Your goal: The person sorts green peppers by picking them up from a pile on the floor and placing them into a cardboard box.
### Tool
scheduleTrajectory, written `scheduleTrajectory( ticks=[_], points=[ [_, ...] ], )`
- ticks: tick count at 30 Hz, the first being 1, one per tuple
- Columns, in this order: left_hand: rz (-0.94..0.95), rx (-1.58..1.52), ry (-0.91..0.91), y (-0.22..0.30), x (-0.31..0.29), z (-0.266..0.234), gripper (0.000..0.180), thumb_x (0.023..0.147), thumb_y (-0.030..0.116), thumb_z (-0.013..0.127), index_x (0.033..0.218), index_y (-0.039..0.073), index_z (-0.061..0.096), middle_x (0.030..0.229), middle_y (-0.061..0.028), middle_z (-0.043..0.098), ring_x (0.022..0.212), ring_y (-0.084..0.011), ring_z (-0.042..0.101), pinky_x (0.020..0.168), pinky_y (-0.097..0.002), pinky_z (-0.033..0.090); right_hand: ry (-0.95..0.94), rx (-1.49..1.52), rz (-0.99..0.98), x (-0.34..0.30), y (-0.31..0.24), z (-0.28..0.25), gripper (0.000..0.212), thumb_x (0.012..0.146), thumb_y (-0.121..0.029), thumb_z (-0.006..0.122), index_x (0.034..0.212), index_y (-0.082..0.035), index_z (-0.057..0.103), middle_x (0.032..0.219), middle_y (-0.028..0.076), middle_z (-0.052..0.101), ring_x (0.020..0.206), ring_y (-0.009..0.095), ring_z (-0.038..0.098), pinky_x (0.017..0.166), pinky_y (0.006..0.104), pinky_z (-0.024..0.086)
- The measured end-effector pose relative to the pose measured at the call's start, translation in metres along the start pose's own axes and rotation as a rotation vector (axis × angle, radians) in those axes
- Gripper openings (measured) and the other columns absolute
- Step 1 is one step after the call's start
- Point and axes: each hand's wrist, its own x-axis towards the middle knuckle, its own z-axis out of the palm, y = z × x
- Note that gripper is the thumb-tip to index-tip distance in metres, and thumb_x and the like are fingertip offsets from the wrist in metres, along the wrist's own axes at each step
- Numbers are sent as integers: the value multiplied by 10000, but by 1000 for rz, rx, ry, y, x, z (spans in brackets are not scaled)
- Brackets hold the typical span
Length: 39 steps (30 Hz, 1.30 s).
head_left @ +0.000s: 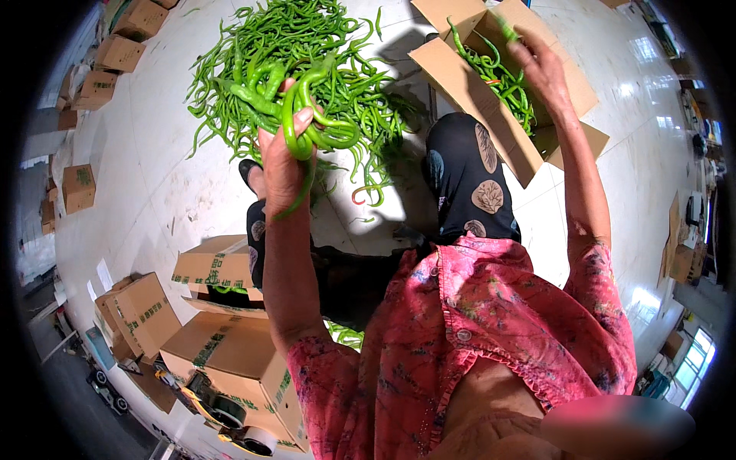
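My left hand is closed round a bunch of long, curling green chili peppers, held up in front of a big heap of the same peppers on the floor. One pepper hangs down along my wrist. On the right, my right hand is over an open cardboard box. A green pepper, smeared by motion, sticks out from its fingertips. Inside that box lie several green peppers, one with a reddish part. The box's flaps stand outward, and its far end is cut off by the frame's upper edge.
Closed cardboard boxes stand at the lower left, with tape dispensers beside them. A partly open box there shows green inside. More boxes line the far left. A few loose peppers lie between my knees on the pale tiled floor.
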Motion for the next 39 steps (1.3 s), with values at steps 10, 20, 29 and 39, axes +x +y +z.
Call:
scheduleTrajectory(
  ticks=[10, 20, 29, 39],
  points=[
    [24, -15, 14, -19, 12, -8, 516, 837, 33, 644, 1322, 43, 466, 1083, -87, 547, 940, -190, 559, 838, -321, 488, -294, 26, 255, 21, 107, 72, 422, 970, -303, 537, 1299, -40, 562, 1263, 123, 610, 1169, 237, 565, 954, 331, 465],
    [3, -55, -8, -24, 11, -7, 536, 855, 9, 610, 1355, 14, 415, 1049, -112, 519, 919, -205, 531, 835, -339, 465, -546, 632, 420, 31, 132, 118, 164, 951, -196, 571, 953, -71, 678, 797, -46, 606, 731, 70, 530, 681, 236, 425],
    [-8, 21, 19, -21, 3, -10, 522, 885, 51, 590, 1372, 12, 404, 1074, -108, 530, 941, -194, 547, 847, -325, 472, -167, 682, 272, 51, 57, 58, 305, 997, -279, 521, 1149, -43, 640, 811, -57, 575, 707, 39, 492, 655, 195, 418],
    [15, 26, 38, -22, 7, -13, 513, 868, 51, 603, 1347, 21, 424, 1098, -101, 538, 975, -189, 549, 883, -328, 473, -268, 121, -30, -3, -3, 30, 349, 934, -226, 591, 1222, -32, 616, 1113, 109, 688, 1036, 207, 652, 910, 330, 503]
  ],
)
